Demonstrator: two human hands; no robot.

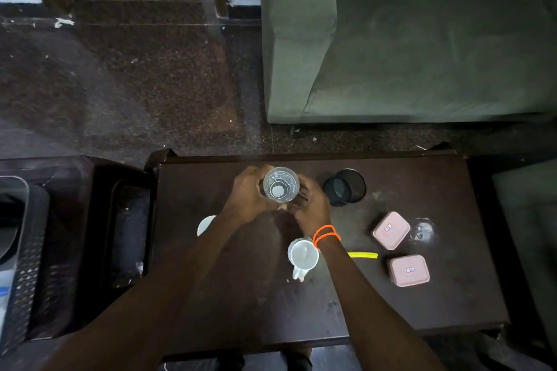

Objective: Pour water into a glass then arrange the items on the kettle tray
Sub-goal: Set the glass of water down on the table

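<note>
Dark wooden table (pixel 229 295), seen from above; its near edge is partly hidden by the person's forearms.

Clear bottle (pixel 281 184), viewed down its length, white cap visible at the centre; held above the far middle of the table. Left hand (pixel 245 192) curls round its left side; right hand (pixel 310 201) curls round its right side, where the fingers are partly hidden and blurred behind the plastic. Whether the right hand also holds something else cannot be told. Orange bracelet (pixel 326 235) on the right wrist.

White mug (pixel 303 256), upright, handle toward the viewer, just beside the right wrist. Second white item (pixel 206 224), mostly covered by the left forearm; only a curved rim shows.

Black mesh cup (pixel 345 187), lying tilted, right of the bottle.

Two pink lidded boxes (pixel 390 230) (pixel 409 270), near each other at the right. Drinking glass (pixel 423 231), faint and hard to make out, touching or just beside the farther box. Yellow strip (pixel 363 255), its left end cut off by the right forearm.

Black tray (pixel 129 229) on a stand to the left, dim.

Green sofa (pixel 422 48) beyond the table.
</note>
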